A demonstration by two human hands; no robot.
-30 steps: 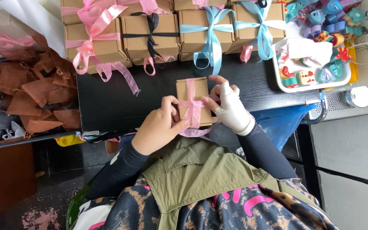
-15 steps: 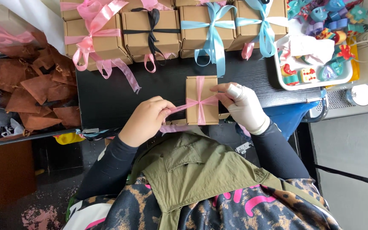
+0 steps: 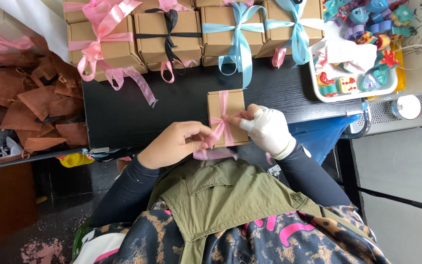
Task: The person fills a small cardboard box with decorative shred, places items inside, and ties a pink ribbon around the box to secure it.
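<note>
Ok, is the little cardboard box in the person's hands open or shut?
Shut. The cardboard box has its lid flat, with pink ribbon crossed over it; the left hand and gloved right hand pinch the ribbon ends.

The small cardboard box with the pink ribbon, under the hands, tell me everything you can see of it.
The small cardboard box is plain brown, roughly square, lying flat at the near edge of the black table. A sheer pink ribbon crosses its top, loose ends trailing off the near side. The bare left hand pinches the ribbon; the white-gloved right hand holds it at the crossing.
</note>
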